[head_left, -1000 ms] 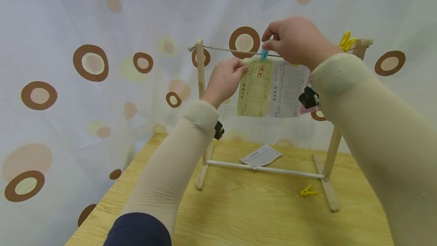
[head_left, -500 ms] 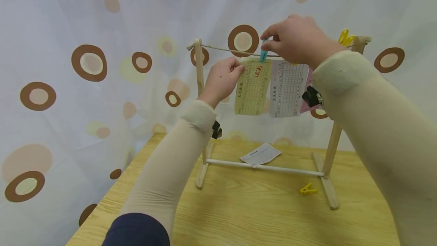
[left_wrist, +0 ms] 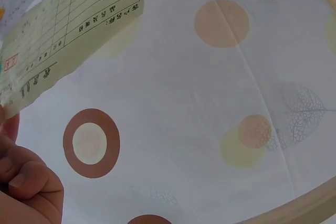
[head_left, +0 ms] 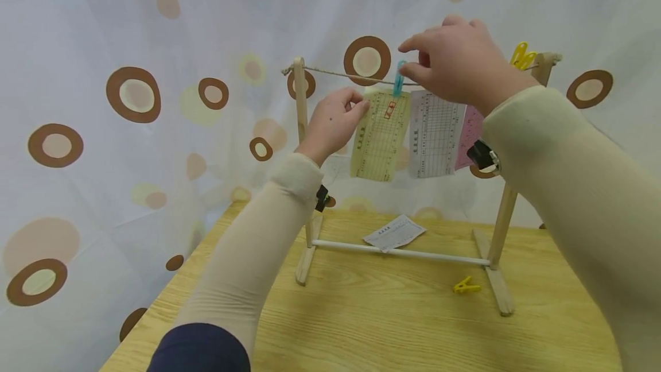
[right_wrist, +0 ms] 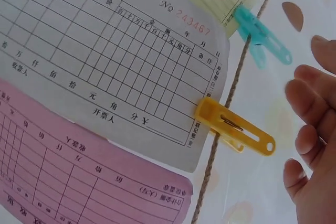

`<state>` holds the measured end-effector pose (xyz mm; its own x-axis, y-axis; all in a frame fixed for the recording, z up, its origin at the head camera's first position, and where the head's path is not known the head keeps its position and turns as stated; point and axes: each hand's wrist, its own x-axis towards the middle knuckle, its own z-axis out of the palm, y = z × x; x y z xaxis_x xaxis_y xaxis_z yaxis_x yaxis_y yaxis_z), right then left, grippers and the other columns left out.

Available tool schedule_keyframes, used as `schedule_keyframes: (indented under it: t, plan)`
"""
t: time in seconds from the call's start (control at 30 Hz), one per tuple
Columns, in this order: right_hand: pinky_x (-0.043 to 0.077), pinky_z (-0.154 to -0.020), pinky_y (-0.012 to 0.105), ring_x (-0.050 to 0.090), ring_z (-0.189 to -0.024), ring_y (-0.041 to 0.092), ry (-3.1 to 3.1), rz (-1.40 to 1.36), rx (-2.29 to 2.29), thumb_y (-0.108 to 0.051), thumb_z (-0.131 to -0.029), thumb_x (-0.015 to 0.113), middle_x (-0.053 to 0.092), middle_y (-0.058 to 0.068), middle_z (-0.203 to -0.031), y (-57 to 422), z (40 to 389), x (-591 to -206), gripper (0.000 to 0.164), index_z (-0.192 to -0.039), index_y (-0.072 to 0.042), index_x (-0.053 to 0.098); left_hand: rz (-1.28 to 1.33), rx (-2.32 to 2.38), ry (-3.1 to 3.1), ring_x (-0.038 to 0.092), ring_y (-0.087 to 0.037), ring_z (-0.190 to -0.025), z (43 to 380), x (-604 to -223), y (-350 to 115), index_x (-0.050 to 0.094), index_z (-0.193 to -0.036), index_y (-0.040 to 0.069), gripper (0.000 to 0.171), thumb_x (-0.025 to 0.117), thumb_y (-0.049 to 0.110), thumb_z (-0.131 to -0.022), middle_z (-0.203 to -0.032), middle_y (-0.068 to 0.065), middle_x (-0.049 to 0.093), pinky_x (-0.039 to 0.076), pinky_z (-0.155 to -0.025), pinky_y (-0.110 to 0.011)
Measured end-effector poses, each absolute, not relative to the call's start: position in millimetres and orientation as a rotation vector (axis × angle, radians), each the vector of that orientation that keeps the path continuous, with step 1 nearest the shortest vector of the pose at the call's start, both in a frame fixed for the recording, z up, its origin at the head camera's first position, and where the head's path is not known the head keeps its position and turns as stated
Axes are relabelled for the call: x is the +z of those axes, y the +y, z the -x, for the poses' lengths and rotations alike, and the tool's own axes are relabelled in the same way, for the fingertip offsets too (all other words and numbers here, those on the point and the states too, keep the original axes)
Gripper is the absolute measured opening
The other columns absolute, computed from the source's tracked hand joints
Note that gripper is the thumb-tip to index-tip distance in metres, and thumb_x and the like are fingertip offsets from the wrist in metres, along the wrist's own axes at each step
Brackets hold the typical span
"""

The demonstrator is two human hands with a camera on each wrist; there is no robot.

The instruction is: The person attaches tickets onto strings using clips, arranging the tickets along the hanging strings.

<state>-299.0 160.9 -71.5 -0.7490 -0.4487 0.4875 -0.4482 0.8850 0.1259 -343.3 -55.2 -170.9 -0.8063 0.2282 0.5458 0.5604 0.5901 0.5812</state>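
Note:
A pale yellow receipt (head_left: 381, 142) with a red stamp hangs from the rope (head_left: 356, 77). At its upper left corner my left hand (head_left: 333, 122) pinches the paper between thumb and finger. In the left wrist view the receipt (left_wrist: 79, 30) slants across the upper left, with curled fingers (left_wrist: 37, 184) below. A light blue clothespin (right_wrist: 265, 38) grips the rope and the receipt's top edge. My right hand (head_left: 459, 62) is just beside it, thumb and forefinger spread apart. In the right wrist view its fingers (right_wrist: 310, 100) are clear of the clothespin.
A white receipt (right_wrist: 121, 51) hangs by a yellow clothespin (right_wrist: 233, 127), beside a pink receipt (right_wrist: 105, 166). More yellow clothespins (head_left: 523, 56) sit at the rope's right end. A loose slip (head_left: 395, 233) and a yellow clothespin (head_left: 466, 285) lie on the table (head_left: 361, 314), near the rack's white bar (head_left: 439, 257).
My right hand has let go of the blue clothespin, its finger and thumb parting and drawing right. The left hand stays at the yellow receipt, whose lower end has swung slightly left.

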Motion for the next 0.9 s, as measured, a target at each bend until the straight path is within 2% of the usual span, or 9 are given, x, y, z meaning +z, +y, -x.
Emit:
schedule_keyframes:
  t: [0.2, 0.6, 0.9]
  plan:
    - [0.028, -0.087, 0.052, 0.042, -0.092, 0.032, -2.392, -0.692, 0.054, -0.036, -0.103, 0.054, 0.057, 0.008, -0.083, 168.3, 282.0, -81.9, 0.042, -0.137, -0.013, 0.064, 0.645, -1.056, -2.437, 0.044, -0.020, -0.058, 336.6, -174.0, -63.9, 0.063, -0.120, 0.017, 0.027, 0.055, 0.038, -0.105, -0.078, -0.007, 0.053, 0.038, -0.056, -0.032]
    - [0.031, -0.074, 0.042, 0.044, -0.086, 0.030, -2.366, -0.715, 0.119, -0.031, -0.100, 0.060, 0.059, 0.006, -0.081, 187.9, 267.6, -101.1, 0.037, -0.127, -0.008, 0.070, 0.732, -0.958, -2.444, 0.049, -0.020, -0.061, 322.5, -191.4, -80.0, 0.057, -0.129, 0.015, 0.032, 0.056, 0.036, -0.105, -0.079, -0.005, 0.054, 0.044, -0.060, -0.034]
    - [0.033, -0.068, 0.040, 0.043, -0.084, 0.027, -2.396, -0.722, 0.192, -0.030, -0.100, 0.061, 0.056, 0.006, -0.081, 199.3, 260.7, -123.3, 0.036, -0.125, -0.006, 0.071, 0.750, -0.898, -2.481, 0.050, -0.019, -0.061, 316.6, -210.4, -85.9, 0.056, -0.130, 0.015, 0.034, 0.057, 0.035, -0.104, -0.077, -0.003, 0.056, 0.044, -0.061, -0.033]
